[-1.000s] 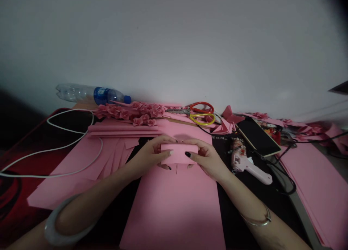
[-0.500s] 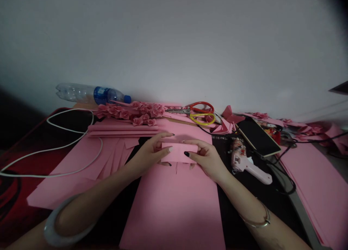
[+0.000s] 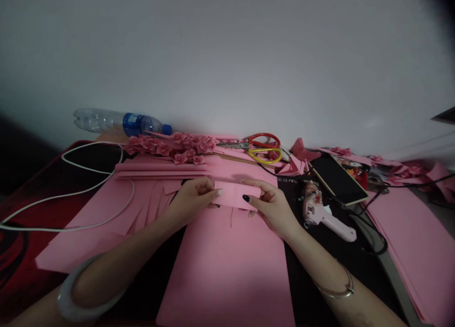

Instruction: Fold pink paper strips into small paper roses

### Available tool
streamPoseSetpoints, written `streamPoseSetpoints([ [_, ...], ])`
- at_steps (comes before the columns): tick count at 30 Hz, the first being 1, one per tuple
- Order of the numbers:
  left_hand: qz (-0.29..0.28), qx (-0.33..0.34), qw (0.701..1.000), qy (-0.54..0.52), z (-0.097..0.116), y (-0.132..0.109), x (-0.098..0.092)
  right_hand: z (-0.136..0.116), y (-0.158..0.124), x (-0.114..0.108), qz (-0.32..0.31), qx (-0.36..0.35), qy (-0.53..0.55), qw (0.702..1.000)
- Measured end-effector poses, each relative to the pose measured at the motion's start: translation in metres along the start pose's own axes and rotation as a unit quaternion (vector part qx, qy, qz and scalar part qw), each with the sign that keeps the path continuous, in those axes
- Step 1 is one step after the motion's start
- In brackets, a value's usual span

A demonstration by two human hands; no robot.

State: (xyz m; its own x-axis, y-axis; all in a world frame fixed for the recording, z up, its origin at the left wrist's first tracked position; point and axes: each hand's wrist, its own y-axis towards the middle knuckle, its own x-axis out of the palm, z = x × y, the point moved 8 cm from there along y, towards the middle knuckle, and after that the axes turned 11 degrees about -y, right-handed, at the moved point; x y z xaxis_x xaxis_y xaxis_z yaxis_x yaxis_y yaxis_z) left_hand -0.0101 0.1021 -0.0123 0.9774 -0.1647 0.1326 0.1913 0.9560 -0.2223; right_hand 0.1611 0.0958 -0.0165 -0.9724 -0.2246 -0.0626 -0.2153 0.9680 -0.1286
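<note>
Both hands pinch a small pink slip over a long sheet

In the head view, the one view here, I see the left hand (image 3: 199, 194) and the right hand (image 3: 272, 201) meeting in the middle with the slip (image 3: 234, 196) stretched between them. The left hand is closed to a thumb-and-finger pinch on one end, its thumb on the near face and its fingers curled mostly behind. The right hand has the other end the same way, the thumb lying across the face, a fingertip showing at the top edge. No gap shows in either grip beyond the paper itself. The slip dips a little toward the right, in front of the upper part of the sheet (image 3: 231, 270); whether its lower edge touches I cannot tell. Just below it run some thin dark lines (image 3: 232, 218), too fine to make out.

Beyond the hands lie rolled paper (image 3: 159, 170), paper roses (image 3: 205, 144) and scissors (image 3: 243, 146). A glue gun (image 3: 322, 214) rests to the right, near a phone (image 3: 337, 177).

To my eye, the step in hand is shaping or creasing the slip, with no glue or blade in use. The next move seems to call for level ends, lined-up edges and light, even thumb pressure, so that the paper bends cleanly without buckling
</note>
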Motion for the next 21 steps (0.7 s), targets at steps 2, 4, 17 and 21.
streamPoseSetpoints([
  [2,0.003,-0.009,1.0,-0.023,-0.0009,-0.001,0.0006,0.0007,0.0,-0.0001,0.0,0.001,0.0,1.0],
  [4,0.002,-0.01,0.999,-0.039,-0.0017,-0.0011,0.0014,0.0017,0.0,-0.0004,0.001,0.003,0.002,1.0],
  [17,0.003,0.025,1.0,0.009,-0.0029,0.001,-0.0014,0.0046,-0.0018,-0.0032,0.027,0.041,-0.006,0.999],
  [21,0.013,0.043,0.998,0.046,0.0008,0.0011,-0.0034,0.0041,-0.0031,-0.0057,0.05,0.047,-0.013,0.998],
])
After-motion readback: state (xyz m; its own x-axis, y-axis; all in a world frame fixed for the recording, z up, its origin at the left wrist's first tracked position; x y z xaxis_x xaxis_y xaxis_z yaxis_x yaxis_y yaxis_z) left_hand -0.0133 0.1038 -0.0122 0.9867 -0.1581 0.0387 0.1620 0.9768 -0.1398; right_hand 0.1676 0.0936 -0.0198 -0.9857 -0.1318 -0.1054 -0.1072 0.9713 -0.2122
